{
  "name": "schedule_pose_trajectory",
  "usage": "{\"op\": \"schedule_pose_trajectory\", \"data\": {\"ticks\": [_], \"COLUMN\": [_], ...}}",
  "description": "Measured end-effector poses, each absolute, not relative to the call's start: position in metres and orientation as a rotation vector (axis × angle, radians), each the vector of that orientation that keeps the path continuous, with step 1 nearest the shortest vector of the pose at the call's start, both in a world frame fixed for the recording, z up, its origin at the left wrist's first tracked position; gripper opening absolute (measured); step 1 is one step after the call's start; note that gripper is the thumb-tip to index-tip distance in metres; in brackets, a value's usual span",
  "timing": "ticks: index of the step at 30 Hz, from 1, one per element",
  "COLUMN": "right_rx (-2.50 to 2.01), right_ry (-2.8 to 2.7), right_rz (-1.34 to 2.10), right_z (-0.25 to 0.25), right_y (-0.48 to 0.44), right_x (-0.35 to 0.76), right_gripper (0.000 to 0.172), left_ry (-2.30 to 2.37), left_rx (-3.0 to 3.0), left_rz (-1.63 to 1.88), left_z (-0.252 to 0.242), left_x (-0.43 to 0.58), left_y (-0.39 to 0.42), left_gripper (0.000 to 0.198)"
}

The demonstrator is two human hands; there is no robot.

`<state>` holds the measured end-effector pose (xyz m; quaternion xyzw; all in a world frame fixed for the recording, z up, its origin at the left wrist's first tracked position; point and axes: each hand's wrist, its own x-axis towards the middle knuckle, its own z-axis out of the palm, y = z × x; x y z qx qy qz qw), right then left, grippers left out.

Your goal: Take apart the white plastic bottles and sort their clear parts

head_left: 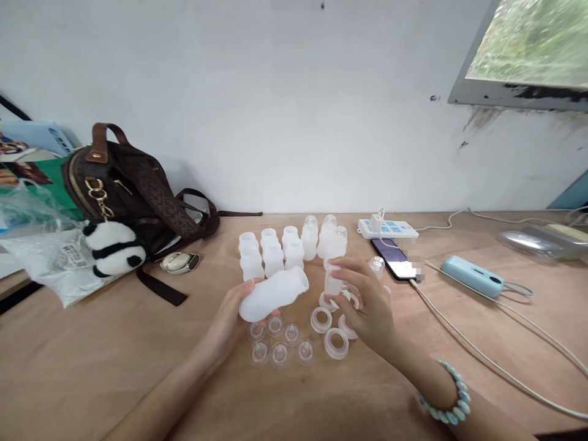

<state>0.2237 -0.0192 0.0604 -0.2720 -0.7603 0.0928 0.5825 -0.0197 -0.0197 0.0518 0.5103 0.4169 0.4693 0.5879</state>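
My left hand [229, 312] is closed around a white plastic baby bottle [273, 296], tilted with its open neck up and to the right. My right hand [367, 303] has its thumb and fingers curved about a translucent white cylindrical piece [332, 280]; its kind is unclear, partly hidden by the fingers. Below that hand lie several white bottle rings [337, 356]. Clear bottle nipples [280, 353] sit in two rows below my left hand. Open white bottles [274, 260] stand behind, beside bottles with clear domed caps [310, 239]. Another clear domed cap [377, 264] is partly behind my right hand.
At left are a brown backpack [138, 184] with a panda plush [114, 248], a plastic bag [50, 257] and a computer mouse [180, 262]. A power strip [388, 229], phone [394, 260], blue power bank [473, 275] and white cable [478, 344] lie at right.
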Motion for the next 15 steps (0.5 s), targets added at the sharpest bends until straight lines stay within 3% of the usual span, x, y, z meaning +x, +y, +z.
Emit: {"op": "schedule_pose_trajectory", "data": {"ticks": [2,6,10,15], "right_rx": [-0.673,-0.777,-0.736,-0.866], "right_ry": [-1.716,-1.808,-1.887,-1.942], "right_rz": [0.213,0.801,1.038,0.962], "right_z": [0.063,0.064,0.063,0.076], "right_y": [-0.021,-0.024,-0.027,-0.023], "right_x": [0.226,0.224,0.217,0.225], "right_gripper": [0.038,0.057,0.039,0.029], "left_ry": [0.979,1.083,1.074,1.019], "left_rx": [1.138,1.300,1.511,1.594], "left_rz": [1.149,1.245,1.205,1.174], "left_z": [0.053,0.054,0.053,0.051], "left_x": [-0.021,-0.022,-0.021,-0.019], "left_y": [-0.019,-0.017,-0.017,-0.020], "left_gripper": [0.060,0.049,0.043,0.055]}}
